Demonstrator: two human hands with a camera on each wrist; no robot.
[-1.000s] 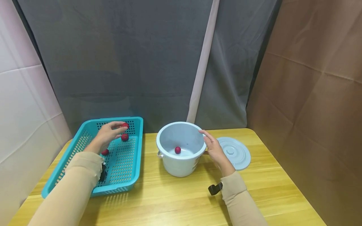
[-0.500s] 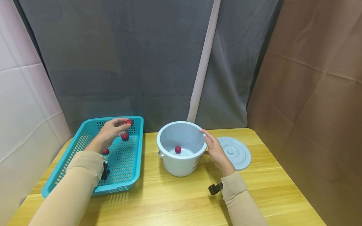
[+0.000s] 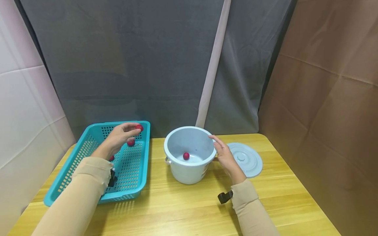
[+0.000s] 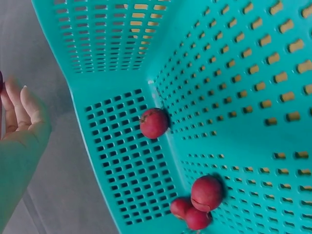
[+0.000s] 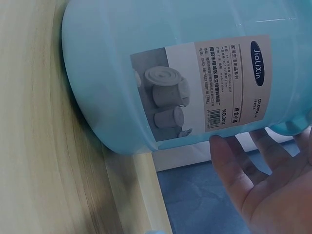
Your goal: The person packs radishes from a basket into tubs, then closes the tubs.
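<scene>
Glossy plastic bucket point(image 3: 189, 164) with paper label point(image 5: 202, 95), perforated plastic basket point(image 3: 88, 144), smooth wooden table point(image 3: 183, 203).

From my head cam: my left hand point(image 3: 118, 139) is up over the far end of the teal basket point(image 3: 68, 178), pinching a little red fruit point(image 3: 138, 127) at the fingertips. Two more red fruits point(image 3: 131, 143) sit in the basket below it. My right hand point(image 3: 225, 156) rests with straight fingers against the rim of the pale blue bucket point(image 3: 189, 170), which has one red fruit inside point(image 3: 186, 156). The bucket's lid point(image 3: 246, 159) lies flat on the wooden table point(image 3: 183, 209) just beside that hand.
</scene>
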